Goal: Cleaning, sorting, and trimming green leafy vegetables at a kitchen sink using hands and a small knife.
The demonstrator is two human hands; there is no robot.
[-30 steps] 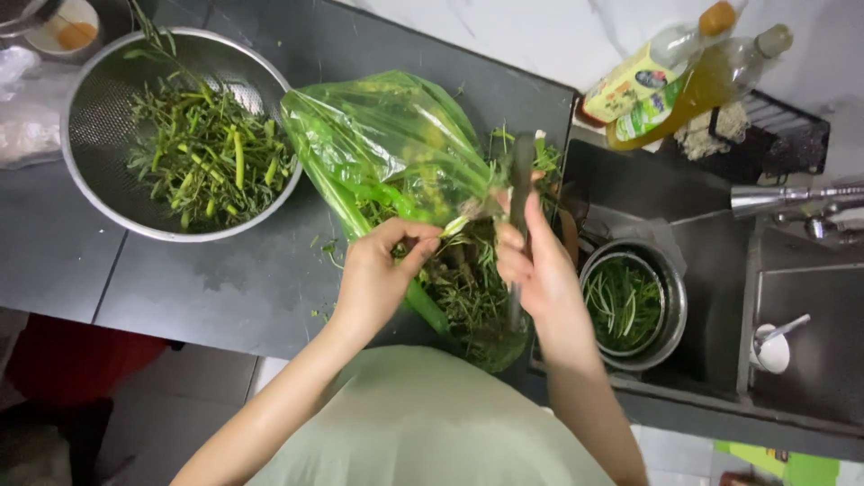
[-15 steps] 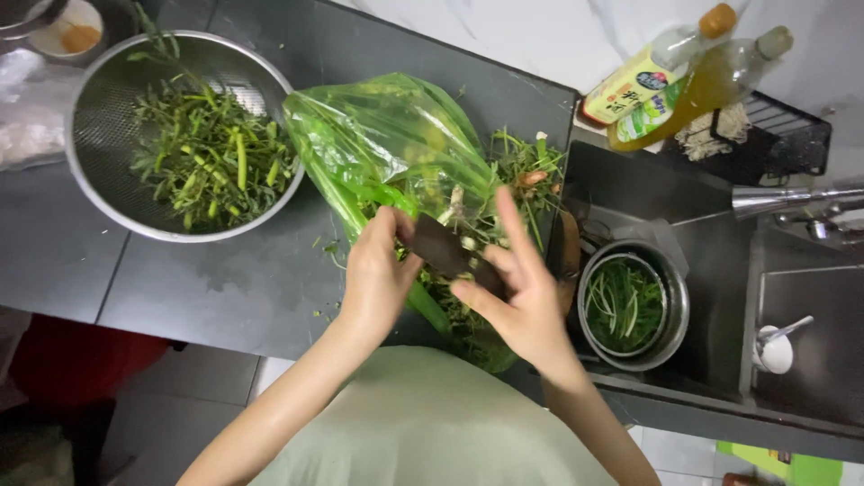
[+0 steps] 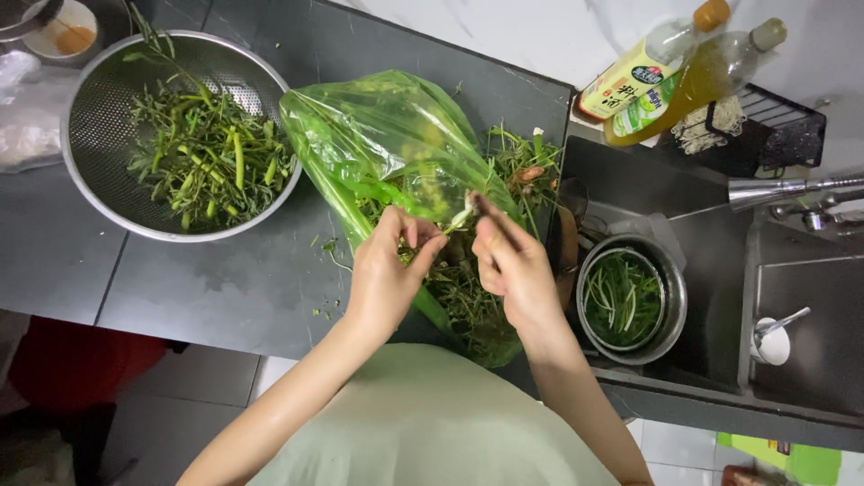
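Carefully, I pinched a pale green stem (image 3: 461,216) between both hands above the green plastic bag (image 3: 387,135) near the counter's (image 3: 225,279) front edge; my left hand (image 3: 387,270) gripped low while my right hand (image 3: 513,270) snapped, best kept close together.

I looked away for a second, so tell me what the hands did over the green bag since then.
The right hand, spread open half a second ago, has closed and now pinches a pale stem together with the left hand. The green bag, the colander of greens and the pot have not moved.
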